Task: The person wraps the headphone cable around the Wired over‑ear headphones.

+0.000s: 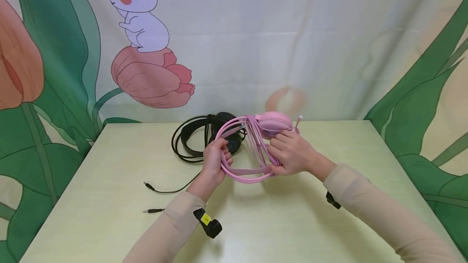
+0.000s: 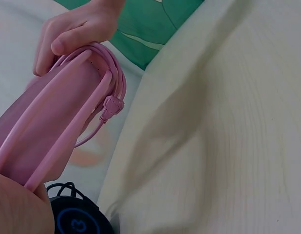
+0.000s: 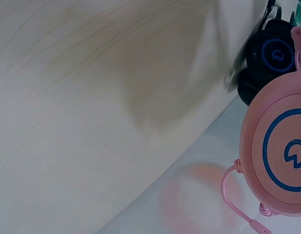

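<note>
- The left hand (image 1: 216,158) is up in front of the body, with its fingers curled tight.
- The right hand (image 1: 290,152) is just beside it, and its fingers and thumb are curled in a grip too.
- Both arms reach forward and bend in toward the middle.
- Both arms wear long tan sleeves.
- A small black band sits on each wrist.

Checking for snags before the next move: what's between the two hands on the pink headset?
In the head view, only the pink headset's band and looped cable span between the left hand and right hand.
</note>
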`<action>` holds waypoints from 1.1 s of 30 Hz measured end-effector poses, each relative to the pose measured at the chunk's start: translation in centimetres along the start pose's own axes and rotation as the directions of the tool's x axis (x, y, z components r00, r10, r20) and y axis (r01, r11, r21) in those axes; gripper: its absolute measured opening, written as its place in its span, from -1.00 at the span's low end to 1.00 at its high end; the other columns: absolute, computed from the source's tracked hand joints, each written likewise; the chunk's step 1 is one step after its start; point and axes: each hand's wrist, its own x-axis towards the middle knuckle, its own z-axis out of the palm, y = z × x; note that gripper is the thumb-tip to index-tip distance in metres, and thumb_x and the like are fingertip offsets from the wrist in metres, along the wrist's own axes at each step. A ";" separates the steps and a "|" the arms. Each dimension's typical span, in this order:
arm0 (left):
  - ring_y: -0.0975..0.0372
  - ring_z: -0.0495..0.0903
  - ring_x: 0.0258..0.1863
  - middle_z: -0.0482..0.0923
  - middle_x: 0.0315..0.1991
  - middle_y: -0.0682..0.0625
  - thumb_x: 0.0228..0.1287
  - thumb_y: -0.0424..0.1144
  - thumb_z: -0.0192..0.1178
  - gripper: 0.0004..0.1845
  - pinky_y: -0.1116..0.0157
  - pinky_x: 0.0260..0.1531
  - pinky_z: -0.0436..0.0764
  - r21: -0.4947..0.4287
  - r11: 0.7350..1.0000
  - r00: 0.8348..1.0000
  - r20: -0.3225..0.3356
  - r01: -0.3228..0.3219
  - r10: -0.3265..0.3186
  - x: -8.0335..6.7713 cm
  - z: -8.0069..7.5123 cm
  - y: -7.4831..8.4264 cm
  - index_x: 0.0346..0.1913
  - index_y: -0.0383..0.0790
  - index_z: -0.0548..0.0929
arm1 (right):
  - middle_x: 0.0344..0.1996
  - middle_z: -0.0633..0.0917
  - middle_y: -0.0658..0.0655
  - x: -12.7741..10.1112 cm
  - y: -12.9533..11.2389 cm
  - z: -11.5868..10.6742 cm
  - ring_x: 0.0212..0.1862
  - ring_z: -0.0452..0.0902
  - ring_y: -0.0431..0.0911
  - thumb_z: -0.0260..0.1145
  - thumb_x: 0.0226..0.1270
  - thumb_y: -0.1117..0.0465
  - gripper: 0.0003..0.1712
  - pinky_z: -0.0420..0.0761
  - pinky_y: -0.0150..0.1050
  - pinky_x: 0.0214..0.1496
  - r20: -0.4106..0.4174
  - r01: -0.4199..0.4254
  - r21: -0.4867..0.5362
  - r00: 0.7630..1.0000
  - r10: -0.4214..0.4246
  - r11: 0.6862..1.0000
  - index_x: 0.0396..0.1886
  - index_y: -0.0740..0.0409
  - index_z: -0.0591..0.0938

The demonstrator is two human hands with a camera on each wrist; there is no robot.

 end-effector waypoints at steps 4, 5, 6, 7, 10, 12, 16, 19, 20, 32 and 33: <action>0.34 0.10 -0.83 0.13 -0.74 0.10 0.14 -0.36 -0.02 -0.89 0.46 -0.81 0.17 0.117 0.993 1.000 -0.022 0.009 -0.006 0.7 -0.1 -0.2 -0.42 -0.15 0.27 | -0.60 0.50 0.01 -0.3 0.0 0.3 -0.48 0.41 -0.04 -0.18 0.25 -0.16 -0.49 0.49 -0.15 -0.26 -0.001 -0.020 0.009 1.000 0.020 1.000 -0.56 0.10 0.47; 0.34 0.13 -0.82 0.15 -0.73 0.09 0.15 -0.35 0.01 -0.89 0.46 -0.80 0.20 0.143 0.990 1.000 -0.025 0.013 -0.009 0.8 -0.1 -0.2 -0.42 -0.15 0.29 | -0.60 0.50 0.01 -0.4 0.0 0.4 -0.48 0.40 -0.04 -0.18 0.25 -0.15 -0.50 0.49 -0.15 -0.25 -0.006 -0.022 0.010 1.000 0.022 1.000 -0.56 0.10 0.47; 0.33 0.16 -0.81 0.18 -0.73 0.08 0.14 -0.33 0.04 -0.88 0.45 -0.79 0.25 0.170 0.985 1.000 -0.027 0.017 -0.013 0.9 -0.2 -0.3 -0.41 -0.15 0.30 | -0.60 0.50 0.01 -0.4 0.0 0.5 -0.48 0.40 -0.04 -0.17 0.24 -0.14 -0.51 0.49 -0.15 -0.25 -0.009 -0.023 0.007 1.000 0.023 1.000 -0.56 0.10 0.48; 0.33 0.19 -0.81 0.21 -0.72 0.08 0.15 -0.31 0.06 -0.88 0.45 -0.78 0.30 0.202 0.979 1.000 -0.025 0.019 -0.014 1.0 -0.3 -0.3 -0.40 -0.16 0.32 | -0.60 0.50 0.01 -0.4 0.0 0.5 -0.48 0.40 -0.04 -0.16 0.24 -0.13 -0.52 0.49 -0.15 -0.24 -0.017 -0.024 0.005 1.000 0.024 1.000 -0.56 0.10 0.48; 0.32 0.32 -0.79 0.30 -0.70 0.05 0.14 -0.23 0.12 -0.84 0.43 -0.71 0.45 0.295 0.955 1.000 -0.015 0.019 -0.015 1.1 -0.6 -0.2 -0.34 -0.23 0.39 | -0.59 0.50 0.02 -0.5 0.1 0.7 -0.48 0.40 -0.03 -0.15 0.23 -0.12 -0.54 0.49 -0.14 -0.25 -0.030 -0.022 0.006 0.999 0.022 1.000 -0.56 0.10 0.48; 0.32 0.41 -0.77 0.38 -0.68 0.04 0.13 -0.18 0.14 -0.75 0.42 -0.66 0.52 0.370 0.929 1.000 -0.002 0.013 -0.014 1.2 -0.8 -0.1 -0.26 -0.30 0.43 | -0.59 0.50 0.02 -0.6 0.2 0.7 -0.48 0.39 -0.02 -0.15 0.23 -0.10 -0.55 0.48 -0.14 -0.26 -0.038 -0.020 0.004 0.999 0.020 1.000 -0.56 0.10 0.48; 0.32 0.56 -0.68 0.54 -0.57 -0.03 0.17 -0.10 0.13 -0.60 0.43 -0.60 0.57 0.469 0.883 0.999 0.038 -0.011 -0.008 1.4 -1.3 0.2 -0.07 -0.36 0.45 | -0.59 0.49 0.03 -0.7 0.5 0.8 -0.49 0.37 -0.02 -0.14 0.23 -0.09 -0.56 0.46 -0.12 -0.27 -0.041 -0.018 0.006 0.999 0.019 1.000 -0.56 0.11 0.47; 0.31 0.61 -0.58 0.63 -0.41 -0.10 0.21 -0.07 0.10 -0.59 0.43 -0.55 0.59 0.518 0.855 0.998 0.069 -0.026 -0.011 1.4 -1.6 0.4 -0.01 -0.30 0.45 | -0.59 0.48 0.03 -0.6 0.7 0.7 -0.48 0.37 -0.01 -0.10 0.19 -0.07 -0.60 0.45 -0.12 -0.26 -0.030 -0.019 0.002 0.999 0.019 1.000 -0.55 0.11 0.46; 0.30 0.63 -0.56 0.65 -0.35 -0.12 0.22 -0.07 0.10 -0.60 0.43 -0.53 0.60 0.530 0.847 0.997 0.080 -0.031 -0.013 1.5 -1.6 0.4 0.00 -0.28 0.46 | -0.59 0.48 0.02 -0.6 0.8 0.7 -0.48 0.37 -0.01 -0.10 0.19 -0.06 -0.61 0.45 -0.12 -0.25 -0.027 -0.020 0.000 0.999 0.020 1.000 -0.55 0.11 0.46; 0.01 0.63 -0.19 0.56 -0.03 -0.23 0.34 -0.07 -0.02 -0.57 0.12 -0.17 0.62 0.669 0.739 0.977 0.200 -0.085 -0.069 1.5 -3.5 1.9 0.14 -0.27 0.40 | -0.60 0.46 0.07 -2.6 2.8 0.2 -0.48 0.35 0.03 -0.04 0.10 0.00 -0.68 0.41 -0.10 -0.28 -0.017 -0.154 -0.042 0.988 0.153 0.987 -0.56 0.15 0.45; -0.01 0.62 -0.18 0.55 -0.01 -0.24 0.34 -0.06 -0.03 -0.57 0.11 -0.15 0.61 0.680 0.728 0.977 0.199 -0.086 -0.071 1.5 -3.7 2.1 0.15 -0.26 0.39 | -0.59 0.46 0.07 -2.9 3.0 0.1 -0.47 0.35 0.03 -0.06 0.12 0.00 -0.67 0.42 -0.09 -0.27 -0.017 -0.169 -0.050 0.986 0.168 0.984 -0.56 0.15 0.45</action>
